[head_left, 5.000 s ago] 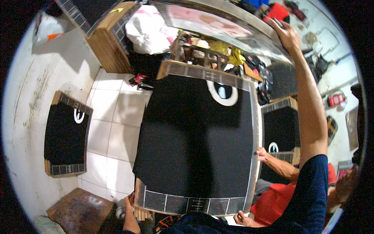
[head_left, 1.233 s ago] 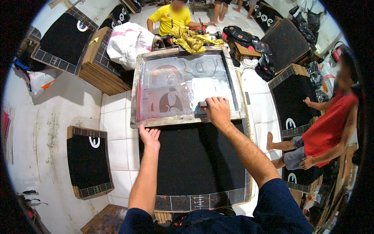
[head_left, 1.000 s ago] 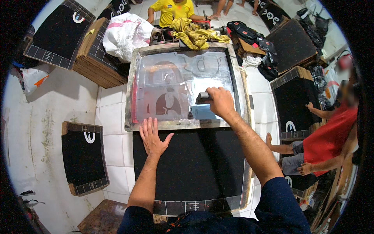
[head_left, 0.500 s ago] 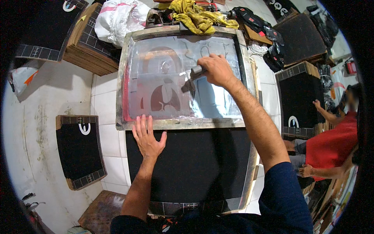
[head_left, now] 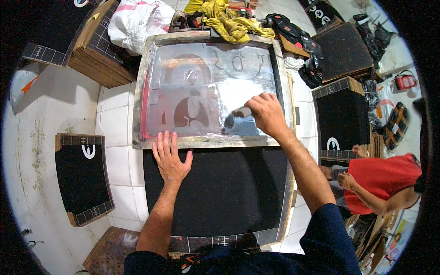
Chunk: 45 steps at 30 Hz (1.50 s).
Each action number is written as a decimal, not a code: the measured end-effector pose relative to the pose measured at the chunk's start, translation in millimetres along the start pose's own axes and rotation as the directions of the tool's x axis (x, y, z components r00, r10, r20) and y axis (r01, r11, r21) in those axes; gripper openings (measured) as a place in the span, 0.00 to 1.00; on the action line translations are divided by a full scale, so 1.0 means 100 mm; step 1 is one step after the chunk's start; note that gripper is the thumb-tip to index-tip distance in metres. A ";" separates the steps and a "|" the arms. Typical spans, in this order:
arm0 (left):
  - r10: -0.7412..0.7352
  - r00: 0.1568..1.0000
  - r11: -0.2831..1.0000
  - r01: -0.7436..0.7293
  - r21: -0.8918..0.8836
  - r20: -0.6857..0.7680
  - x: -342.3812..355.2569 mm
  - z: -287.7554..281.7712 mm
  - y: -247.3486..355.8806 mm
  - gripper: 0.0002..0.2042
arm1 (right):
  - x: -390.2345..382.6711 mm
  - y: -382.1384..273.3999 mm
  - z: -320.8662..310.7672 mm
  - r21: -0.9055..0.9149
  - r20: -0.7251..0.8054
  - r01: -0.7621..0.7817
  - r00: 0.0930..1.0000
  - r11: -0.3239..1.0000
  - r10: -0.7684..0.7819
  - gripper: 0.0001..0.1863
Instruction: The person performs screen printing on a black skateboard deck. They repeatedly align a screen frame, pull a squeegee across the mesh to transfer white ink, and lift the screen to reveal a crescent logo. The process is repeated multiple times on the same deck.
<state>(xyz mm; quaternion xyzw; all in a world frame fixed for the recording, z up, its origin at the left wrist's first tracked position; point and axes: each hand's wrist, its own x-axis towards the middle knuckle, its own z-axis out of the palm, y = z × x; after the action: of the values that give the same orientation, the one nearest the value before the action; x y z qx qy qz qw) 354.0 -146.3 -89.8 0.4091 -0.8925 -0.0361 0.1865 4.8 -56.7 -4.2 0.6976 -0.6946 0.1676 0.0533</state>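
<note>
A framed printing screen (head_left: 238, 142) lies over the far part of a black fabric sheet (head_left: 215, 192). Its translucent mesh carries a dark arch-shaped stencil design at the left. My right hand (head_left: 268, 113) is closed around a grey squeegee (head_left: 241, 112), which rests tilted on the right half of the mesh near the close edge. Beyond it spreads a bright white patch; whether that is ink or glare I cannot tell. My left hand (head_left: 172, 158) lies flat with fingers apart across the frame's near bar, holding nothing.
Stacked boards (head_left: 98, 50) and a white sack (head_left: 137, 25) stand far left. A yellow cloth (head_left: 231, 20) hangs over the clamp behind the screen. At the right are more boards (head_left: 343, 114) and a person in red (head_left: 378, 183). A black-covered board (head_left: 85, 178) leans at the left wall.
My right hand has drawn the squeegee toward me and slightly right across the mesh. The white patch now shows behind it. My left hand stays on the frame. The person in red has lowered an arm.
</note>
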 end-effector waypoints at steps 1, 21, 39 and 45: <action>-0.003 1.000 1.000 0.003 0.007 0.010 0.00 0.00 0.00 0.44 | 0.08 0.01 0.08 -0.004 -0.044 -0.058 0.997 0.998 0.057 0.14; 0.002 1.000 1.000 -0.002 -0.008 -0.024 0.00 0.03 -0.02 0.45 | 0.09 -0.12 0.17 -0.083 0.107 -0.352 0.927 0.932 0.359 0.14; 0.009 1.000 0.999 -0.009 0.049 0.005 0.03 0.00 0.00 0.45 | 0.63 0.17 0.31 -0.153 -0.021 -0.308 0.951 0.939 0.309 0.16; 0.033 0.999 0.997 -0.033 0.077 -0.006 -0.01 0.03 -0.01 0.45 | 0.55 0.04 0.37 -0.182 -0.171 -0.357 0.929 0.916 0.328 0.16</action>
<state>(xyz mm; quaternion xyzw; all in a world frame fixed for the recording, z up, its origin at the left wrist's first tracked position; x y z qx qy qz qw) 353.8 -146.3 -92.6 0.4012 -0.8992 0.0027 0.1746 5.7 -120.8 -22.6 0.5422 -0.8146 0.1477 0.1437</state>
